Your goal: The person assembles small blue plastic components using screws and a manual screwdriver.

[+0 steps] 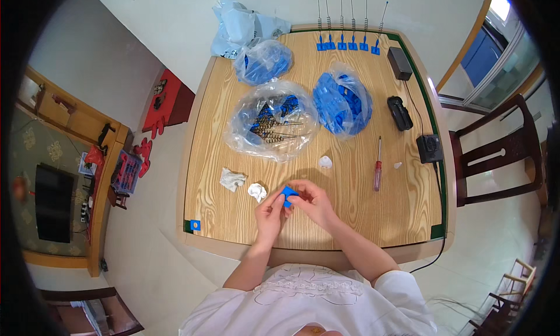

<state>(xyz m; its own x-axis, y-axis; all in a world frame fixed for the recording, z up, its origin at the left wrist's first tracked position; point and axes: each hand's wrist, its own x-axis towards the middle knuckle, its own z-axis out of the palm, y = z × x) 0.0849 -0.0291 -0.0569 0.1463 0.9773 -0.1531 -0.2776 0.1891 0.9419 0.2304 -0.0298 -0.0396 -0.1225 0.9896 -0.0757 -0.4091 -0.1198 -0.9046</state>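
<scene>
Between my hands, above the near middle of the wooden table [233, 219], is a small blue plastic piece [288, 196]. My left hand [270, 214] pinches it from the left. From the right, the thumb and fingers of my right hand [311, 200] close on the same piece, partly covering it. Crumpled white tissue [256, 191] lies just beyond my left hand, with another crumpled tissue [232, 179] farther left. A clear bag [271, 123] beyond my hands holds several metal springs and blue parts. Another bag [343, 102] of blue parts stands to its right.
Several blue-based spring pieces [342, 46] line the far edge. At right lie a screwdriver [378, 166], a black charger [399, 113] and black adapters [430, 148] with cords. A blue square piece [196, 225] sits at the near left corner. More plastic bags [263, 61] stand far left.
</scene>
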